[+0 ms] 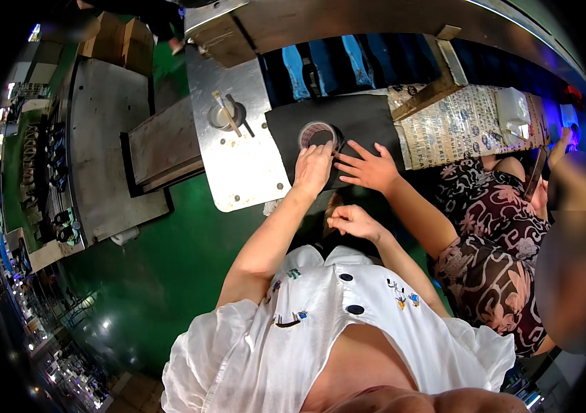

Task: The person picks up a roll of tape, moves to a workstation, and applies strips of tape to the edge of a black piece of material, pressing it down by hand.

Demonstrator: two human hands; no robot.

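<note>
A roll of clear brownish tape [317, 131] lies on a black mat [368, 110] at the table's near edge. My left hand [313, 169] reaches over the near rim of the tape roll, its fingers close together on it. Lower down, just in front of my white blouse, my right hand [355, 221] hangs in the air with its fingers curled in. What it holds, if anything, does not show. Beside my left hand, a co-worker's hand [370, 168] rests with fingers spread on the mat's near right edge.
A metal plate [238, 165] left of the mat carries a small cup [221, 117] with brushes. Blue shoe-shaped pieces [295, 72] stand behind the mat, under a metal frame [444, 76]. Right lies taped cardboard [451, 131]. The co-worker in a patterned garment [492, 255] sits close by.
</note>
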